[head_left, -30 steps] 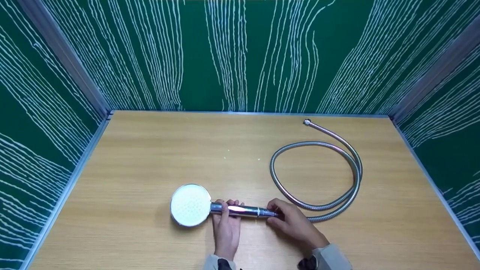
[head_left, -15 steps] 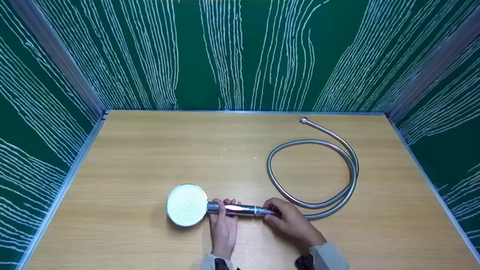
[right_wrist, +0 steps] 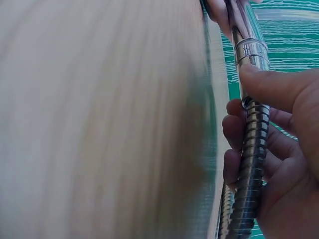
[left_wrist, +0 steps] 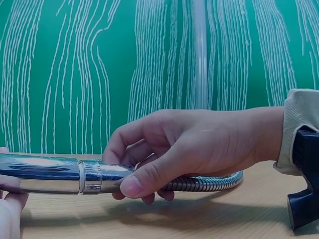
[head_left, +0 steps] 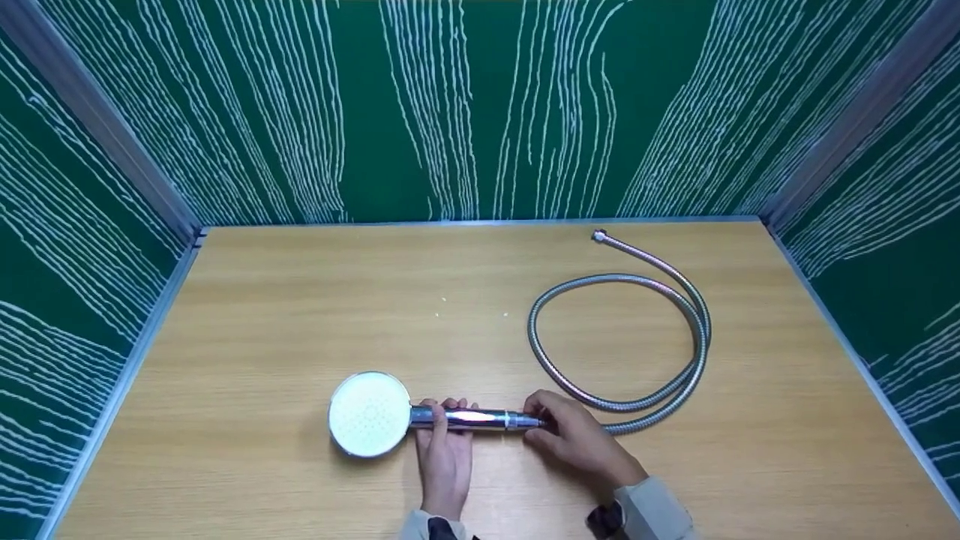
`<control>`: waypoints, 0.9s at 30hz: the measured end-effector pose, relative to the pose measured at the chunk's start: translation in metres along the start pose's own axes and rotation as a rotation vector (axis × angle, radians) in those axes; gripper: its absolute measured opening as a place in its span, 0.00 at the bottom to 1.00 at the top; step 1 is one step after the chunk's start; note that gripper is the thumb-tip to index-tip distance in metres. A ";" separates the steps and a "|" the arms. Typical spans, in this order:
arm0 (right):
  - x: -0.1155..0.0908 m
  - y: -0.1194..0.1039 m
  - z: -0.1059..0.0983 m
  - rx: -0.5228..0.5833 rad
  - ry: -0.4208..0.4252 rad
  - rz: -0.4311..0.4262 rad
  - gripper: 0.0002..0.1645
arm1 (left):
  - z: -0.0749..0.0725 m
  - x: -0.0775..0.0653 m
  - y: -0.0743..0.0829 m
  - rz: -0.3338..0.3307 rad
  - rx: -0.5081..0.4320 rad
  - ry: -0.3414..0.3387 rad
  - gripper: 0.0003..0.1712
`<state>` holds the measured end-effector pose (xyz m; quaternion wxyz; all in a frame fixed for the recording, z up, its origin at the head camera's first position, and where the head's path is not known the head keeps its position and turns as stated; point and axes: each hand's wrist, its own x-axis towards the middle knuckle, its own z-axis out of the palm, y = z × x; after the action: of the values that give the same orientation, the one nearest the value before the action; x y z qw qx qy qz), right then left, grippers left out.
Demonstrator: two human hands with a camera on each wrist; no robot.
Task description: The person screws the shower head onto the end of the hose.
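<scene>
A chrome shower head with a round white face (head_left: 369, 415) lies to the left in the head view. My left hand (head_left: 445, 457) grips its chrome handle (head_left: 480, 419), thumb across the top and fingers beneath. At the handle's right end, my right hand (head_left: 581, 441) pinches the smooth metal connector of the shower hose between thumb and fingers. The left wrist view shows this connector (left_wrist: 112, 178) against the handle's collar. In the right wrist view the ribbed hose (right_wrist: 251, 149) runs from the connector past the curled fingers.
The rest of the metal hose (head_left: 534, 330) lies coiled on the wooden table (head_left: 285, 300), its free end nut (head_left: 598, 235) near the back edge. Small white specks lie mid-table. Green walls (head_left: 375, 112) with white lines enclose the back and sides.
The head view has shifted a little, moving the whole scene slightly left. Both hands keep their hold on the shower head and the hose connector; the right fingers have changed only slightly.
</scene>
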<state>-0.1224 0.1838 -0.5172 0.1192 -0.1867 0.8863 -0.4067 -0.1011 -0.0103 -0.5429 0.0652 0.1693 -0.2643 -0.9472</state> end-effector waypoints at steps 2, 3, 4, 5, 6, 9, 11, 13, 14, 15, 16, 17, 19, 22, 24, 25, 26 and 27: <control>-0.001 0.000 0.000 -0.001 0.011 -0.022 0.13 | 0.000 0.000 -0.001 0.000 0.002 -0.010 0.03; -0.001 0.001 0.000 -0.004 0.017 -0.036 0.13 | 0.001 0.000 -0.001 0.001 0.003 -0.017 0.03; -0.001 0.001 0.000 -0.008 0.022 -0.049 0.13 | 0.001 -0.001 -0.001 0.003 0.004 -0.024 0.03; -0.001 0.001 0.000 -0.011 0.027 -0.060 0.12 | 0.001 -0.001 -0.001 0.005 0.007 -0.027 0.03; -0.001 0.001 0.000 -0.012 0.031 -0.068 0.12 | 0.001 -0.001 -0.001 0.006 0.007 -0.029 0.03; -0.001 0.001 0.001 -0.014 0.037 -0.078 0.11 | 0.000 -0.001 0.000 0.008 0.003 -0.028 0.02; -0.001 0.001 0.001 -0.015 0.034 -0.072 0.11 | 0.000 0.000 0.000 0.008 0.000 -0.022 0.02; -0.001 0.001 0.001 -0.018 0.029 -0.068 0.11 | -0.001 0.000 0.000 0.007 -0.005 -0.021 0.02; -0.001 0.001 0.001 -0.023 0.026 -0.063 0.10 | -0.001 -0.001 0.001 0.006 -0.006 -0.020 0.02; -0.001 0.001 0.001 -0.027 0.022 -0.058 0.10 | -0.001 -0.001 0.001 0.005 -0.008 -0.020 0.02; -0.001 0.001 0.000 -0.031 0.018 -0.055 0.09 | -0.001 -0.001 0.001 0.005 -0.010 -0.020 0.02; -0.001 0.001 0.000 -0.035 0.014 -0.052 0.09 | -0.001 -0.001 0.001 0.003 -0.013 -0.020 0.03; -0.001 0.000 -0.001 -0.040 0.007 -0.050 0.08 | -0.001 -0.001 0.001 -0.001 -0.016 -0.018 0.03; -0.001 0.000 -0.002 -0.040 0.000 -0.053 0.09 | -0.001 -0.001 0.000 -0.001 -0.021 -0.012 0.03; -0.001 -0.001 -0.002 -0.032 -0.002 -0.049 0.11 | -0.001 -0.001 0.000 0.000 -0.022 -0.012 0.03; -0.001 -0.001 -0.002 -0.028 -0.004 -0.045 0.12 | -0.001 -0.001 0.000 0.001 -0.023 -0.011 0.03; -0.001 -0.002 -0.002 -0.024 -0.005 -0.038 0.14 | -0.001 -0.001 0.000 0.002 -0.023 -0.011 0.03; -0.001 -0.002 -0.002 -0.020 -0.006 -0.031 0.16 | -0.001 -0.001 0.000 0.002 -0.022 -0.013 0.03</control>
<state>-0.1222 0.1843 -0.5139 0.1135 -0.2028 0.8870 -0.3989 -0.1002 -0.0105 -0.5432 0.0664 0.1620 -0.2545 -0.9511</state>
